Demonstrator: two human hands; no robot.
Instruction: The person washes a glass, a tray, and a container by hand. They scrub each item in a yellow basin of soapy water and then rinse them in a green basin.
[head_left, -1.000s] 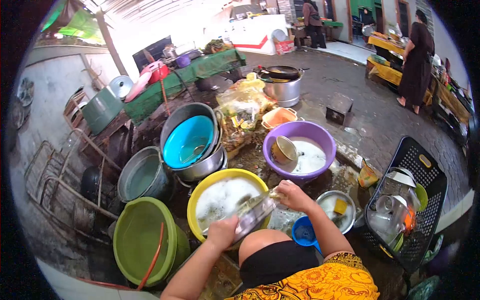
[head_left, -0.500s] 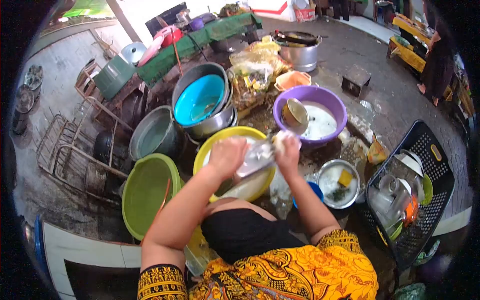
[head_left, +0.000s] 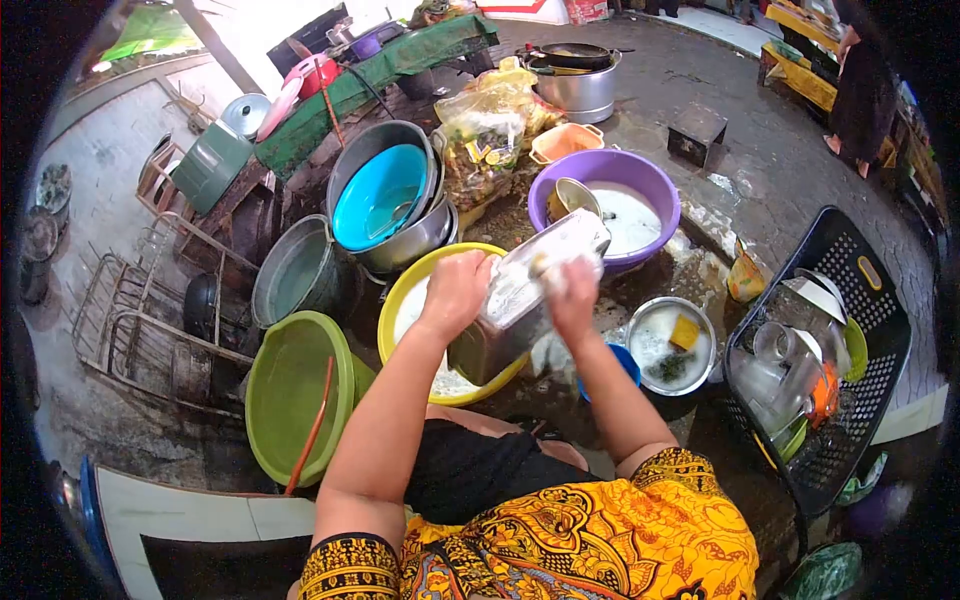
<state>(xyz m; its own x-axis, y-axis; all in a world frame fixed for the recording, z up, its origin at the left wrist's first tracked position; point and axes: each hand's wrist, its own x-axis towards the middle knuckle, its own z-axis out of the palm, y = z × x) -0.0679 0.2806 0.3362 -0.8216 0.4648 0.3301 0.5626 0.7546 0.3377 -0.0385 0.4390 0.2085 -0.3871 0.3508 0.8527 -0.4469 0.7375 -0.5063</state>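
My left hand (head_left: 458, 295) grips one edge of a rectangular, box-shaped container (head_left: 500, 340) coated with white suds. The container is tilted over the yellow basin (head_left: 388, 318), which has foamy water in it. Closed and blurred by motion, my right hand (head_left: 572, 300) presses at the container's sudsy side; foam covers its fingers, and I cannot tell what is in them. Just beyond stands a purple basin (head_left: 668, 200) of sudsy water, with a metal pot (head_left: 577, 197) leaning in it. A small metal bowl (head_left: 708, 335) to the right holds suds, a yellow sponge (head_left: 685, 332) and a dark scrubber.
On the right a black perforated crate (head_left: 880, 285) holds glasses and dishes. To the left are a green tub (head_left: 262, 395), a grey bucket (head_left: 265, 285) and stacked basins with a blue one (head_left: 365, 205). A person (head_left: 862, 100) stands at the far right.
The container has turned so that its sudsy broad side faces up. My right hand has shifted slightly along it, and the whole view has tilted a little.
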